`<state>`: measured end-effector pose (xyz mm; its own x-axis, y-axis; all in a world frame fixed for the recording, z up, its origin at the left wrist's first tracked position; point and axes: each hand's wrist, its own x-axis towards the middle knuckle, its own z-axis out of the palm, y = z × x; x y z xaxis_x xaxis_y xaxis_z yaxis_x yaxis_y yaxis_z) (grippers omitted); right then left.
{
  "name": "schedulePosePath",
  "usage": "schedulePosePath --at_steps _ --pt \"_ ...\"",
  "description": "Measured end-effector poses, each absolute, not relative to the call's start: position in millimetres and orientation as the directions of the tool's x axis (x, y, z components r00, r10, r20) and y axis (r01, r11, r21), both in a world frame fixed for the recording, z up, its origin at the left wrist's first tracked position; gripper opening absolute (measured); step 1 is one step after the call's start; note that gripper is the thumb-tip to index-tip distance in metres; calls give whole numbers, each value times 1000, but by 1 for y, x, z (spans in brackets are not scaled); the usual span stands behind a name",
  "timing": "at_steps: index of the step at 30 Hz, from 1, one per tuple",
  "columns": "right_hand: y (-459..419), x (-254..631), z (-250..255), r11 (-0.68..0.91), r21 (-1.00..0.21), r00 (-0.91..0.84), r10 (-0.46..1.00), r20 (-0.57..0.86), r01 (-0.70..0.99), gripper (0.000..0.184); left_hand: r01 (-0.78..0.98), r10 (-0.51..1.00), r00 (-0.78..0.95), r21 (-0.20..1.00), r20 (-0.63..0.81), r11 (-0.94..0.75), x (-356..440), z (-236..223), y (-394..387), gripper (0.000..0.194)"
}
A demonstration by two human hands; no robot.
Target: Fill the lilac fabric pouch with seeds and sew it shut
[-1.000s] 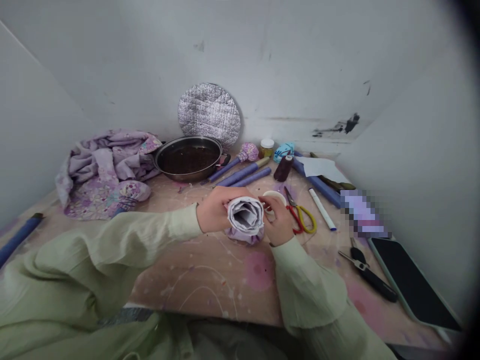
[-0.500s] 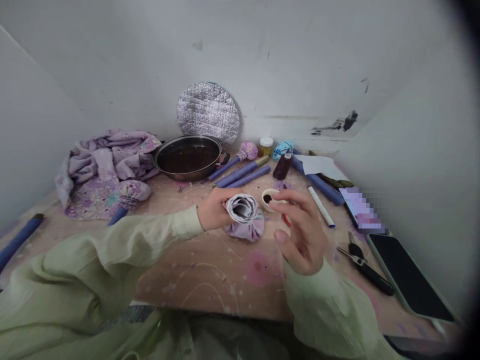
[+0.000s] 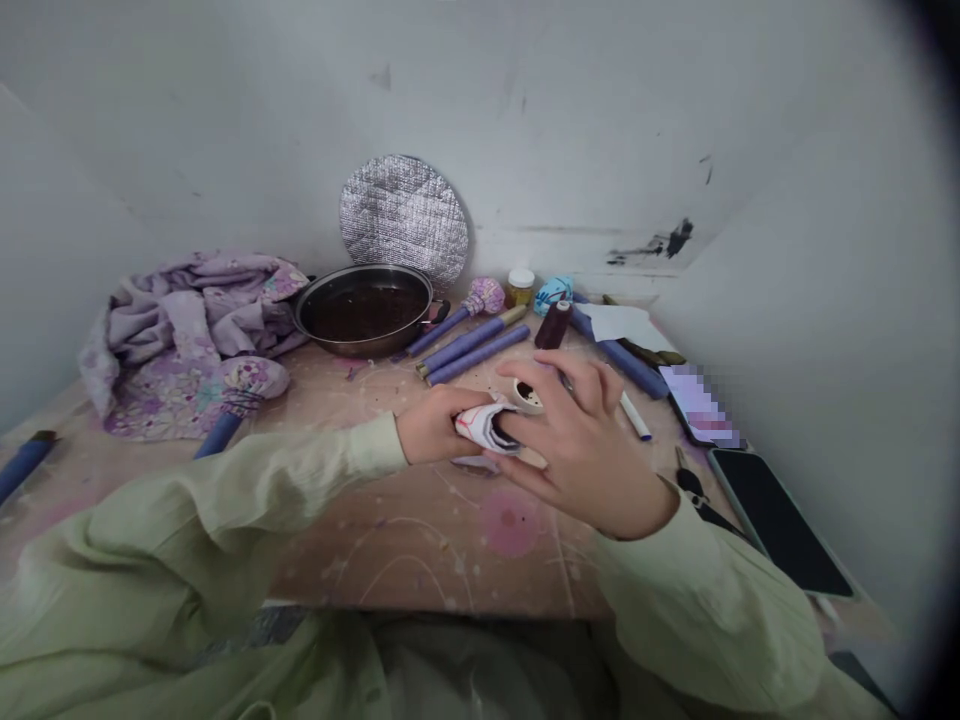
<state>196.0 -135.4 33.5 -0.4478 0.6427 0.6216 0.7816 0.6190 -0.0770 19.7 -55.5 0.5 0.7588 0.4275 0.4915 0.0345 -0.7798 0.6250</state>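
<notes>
My left hand [image 3: 429, 425] is wrapped around a rolled paper tube [image 3: 476, 424], white with red marks, whose end faces right. A sliver of pale fabric shows under the tube, mostly hidden. My right hand [image 3: 596, 450] is at that end: a finger reaches into the tube's mouth and the thumb lies against the lower rim, the other fingers raised. Just behind the hands stands a small white cup [image 3: 519, 399] with dark bits inside, partly covered by my right hand. A cone of dark maroon thread [image 3: 553, 326] is beyond it.
A dark pan [image 3: 367, 345] stands at the back, near purple floral cloth [image 3: 169, 345]. Several blue-wrapped sticks [image 3: 465, 347] lie mid-table. On the right are a white marker [image 3: 634, 416], pliers [image 3: 694, 485] and two phones, the nearer one dark-screened [image 3: 776, 520].
My right hand has moved left from beside the tube onto its open end. The tube has turned so its mouth points more to the right. My view has shifted slightly.
</notes>
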Motion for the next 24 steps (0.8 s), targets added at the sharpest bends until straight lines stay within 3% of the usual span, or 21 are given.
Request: schedulePosePath --at_steps 2,4,9,14,18,24 --pt "-135 198 34 601 53 -502 611 612 797 14 43 445 760 648 473 -761 20 0 -56 17" --pt "-134 199 36 592 102 -521 598 609 800 16 65 471 748 654 469 -754 20 1 -58 19" --pt "-134 198 39 608 13 -505 647 572 794 16 31 460 748 667 478 -744 23 3 -64 33" --pt "-134 196 38 614 117 -578 639 507 781 26 68 452 805 696 385 -714 28 1 -67 28" --pt "-132 195 38 632 110 -580 611 539 768 22 55 470 793 723 387 -689 30 -3 -66 29" --pt "-136 196 46 680 -2 -491 532 689 733 19 -12 471 770 747 431 -664 28 -4 -67 31"
